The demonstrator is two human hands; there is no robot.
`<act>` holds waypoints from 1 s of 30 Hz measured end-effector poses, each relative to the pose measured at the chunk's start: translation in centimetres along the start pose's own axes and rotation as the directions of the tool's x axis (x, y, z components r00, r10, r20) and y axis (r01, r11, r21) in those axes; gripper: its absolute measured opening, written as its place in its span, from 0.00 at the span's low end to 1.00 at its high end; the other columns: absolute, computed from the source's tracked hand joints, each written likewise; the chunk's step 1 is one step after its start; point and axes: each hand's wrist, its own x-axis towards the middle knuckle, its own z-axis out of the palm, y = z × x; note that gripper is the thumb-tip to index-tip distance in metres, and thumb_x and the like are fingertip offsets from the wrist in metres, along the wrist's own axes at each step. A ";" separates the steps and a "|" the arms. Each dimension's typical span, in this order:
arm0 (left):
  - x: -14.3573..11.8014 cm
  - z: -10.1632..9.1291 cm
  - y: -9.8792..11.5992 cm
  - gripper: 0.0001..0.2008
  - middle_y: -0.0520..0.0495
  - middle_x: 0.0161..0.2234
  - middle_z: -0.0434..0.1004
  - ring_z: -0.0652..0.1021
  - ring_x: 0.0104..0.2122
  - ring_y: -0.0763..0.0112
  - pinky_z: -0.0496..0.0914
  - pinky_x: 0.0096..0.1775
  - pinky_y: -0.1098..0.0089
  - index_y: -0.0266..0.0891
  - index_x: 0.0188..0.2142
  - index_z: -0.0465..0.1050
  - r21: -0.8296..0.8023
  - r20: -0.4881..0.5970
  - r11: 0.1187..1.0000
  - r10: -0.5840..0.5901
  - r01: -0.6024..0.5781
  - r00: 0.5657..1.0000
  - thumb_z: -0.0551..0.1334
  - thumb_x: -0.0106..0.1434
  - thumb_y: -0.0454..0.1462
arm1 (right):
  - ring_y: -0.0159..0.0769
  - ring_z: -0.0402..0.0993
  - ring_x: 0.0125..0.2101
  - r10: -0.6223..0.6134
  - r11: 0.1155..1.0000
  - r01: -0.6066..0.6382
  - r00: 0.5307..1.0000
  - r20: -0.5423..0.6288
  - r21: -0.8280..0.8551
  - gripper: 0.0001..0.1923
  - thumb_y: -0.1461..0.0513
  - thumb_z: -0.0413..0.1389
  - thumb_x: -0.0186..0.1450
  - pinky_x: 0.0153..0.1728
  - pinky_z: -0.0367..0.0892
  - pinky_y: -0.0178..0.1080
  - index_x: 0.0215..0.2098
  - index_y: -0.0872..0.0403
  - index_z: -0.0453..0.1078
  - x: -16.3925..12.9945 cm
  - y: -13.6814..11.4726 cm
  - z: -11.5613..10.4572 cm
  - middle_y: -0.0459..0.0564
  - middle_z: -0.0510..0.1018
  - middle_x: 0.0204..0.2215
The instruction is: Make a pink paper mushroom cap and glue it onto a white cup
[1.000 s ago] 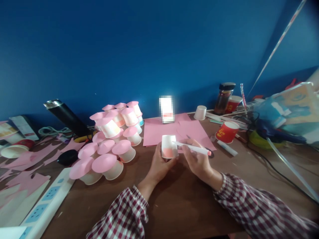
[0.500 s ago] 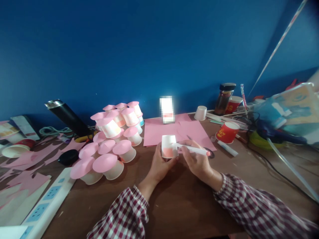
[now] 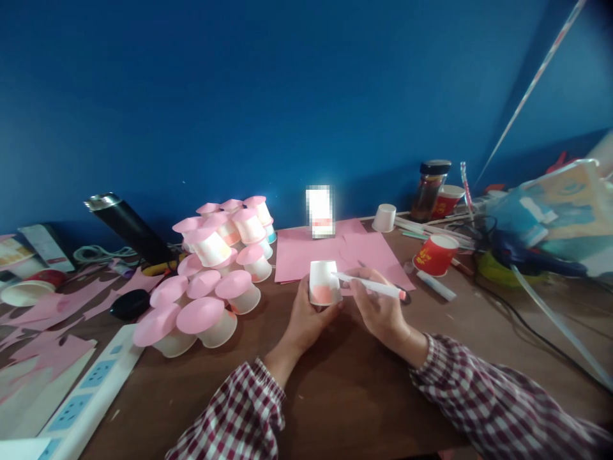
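Note:
An upside-down white paper cup (image 3: 323,275), with an orange-pink patch along its lower part, is gripped in my left hand (image 3: 306,321). My right hand (image 3: 383,314) pinches a white marker (image 3: 378,287) with an orange end. The marker's tip points left and meets or nearly meets the cup's right side; whether it touches I cannot tell. Beneath and behind the cup lie sheets of pink paper (image 3: 306,250). Dark scissor handles (image 3: 406,296) show partly behind the marker.
Left of my hands stand several paper cups with pink paper cone tops (image 3: 201,314), some stacked. A power strip (image 3: 90,390), pink paper scraps (image 3: 62,351) and a leaning black flask (image 3: 129,227) lie farther left. Rightward are a red cup (image 3: 435,255), a marker cap-end pen (image 3: 435,285) and cables.
The marker's tip has shifted slightly up and left along the cup's right side. The cup stays held in almost the same place.

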 end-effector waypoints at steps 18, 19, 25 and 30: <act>-0.1 0.0 0.2 0.28 0.43 0.44 0.71 0.74 0.43 0.63 0.69 0.42 0.66 0.38 0.49 0.62 0.030 0.013 0.999 0.023 -0.023 1.000 0.68 0.50 0.40 | 0.38 0.76 0.33 -0.025 0.998 0.025 1.000 -0.012 -0.065 0.06 0.61 0.51 0.65 0.35 0.72 0.40 0.40 0.52 0.67 0.2 0.0 0.0 0.50 0.77 0.32; 0.0 0.0 0.2 0.28 0.43 0.44 0.71 0.74 0.43 0.63 0.69 0.42 0.66 0.38 0.50 0.61 0.025 0.020 0.999 0.021 -0.021 1.000 0.67 0.50 0.40 | 0.38 0.76 0.33 -0.033 0.997 0.032 0.999 -0.015 -0.072 0.06 0.61 0.51 0.65 0.36 0.72 0.40 0.40 0.52 0.67 0.3 0.0 0.0 0.50 0.77 0.32; 0.0 -0.1 0.0 0.29 0.43 0.44 0.71 0.74 0.42 0.64 0.69 0.41 0.67 0.37 0.50 0.62 0.026 0.024 1.000 0.016 -0.017 1.000 0.67 0.50 0.41 | 0.39 0.76 0.32 -0.037 0.996 0.034 0.999 -0.029 -0.079 0.06 0.60 0.50 0.66 0.37 0.71 0.41 0.39 0.52 0.67 0.4 -0.1 0.0 0.50 0.78 0.30; 0.0 -0.2 0.0 0.29 0.42 0.46 0.71 0.73 0.44 0.63 0.68 0.43 0.66 0.37 0.51 0.62 0.014 0.026 1.000 0.021 -0.021 0.999 0.67 0.50 0.41 | 0.37 0.76 0.32 -0.037 0.997 0.035 0.999 -0.018 -0.074 0.06 0.62 0.50 0.66 0.37 0.71 0.39 0.40 0.52 0.67 0.5 -0.2 -0.2 0.49 0.77 0.30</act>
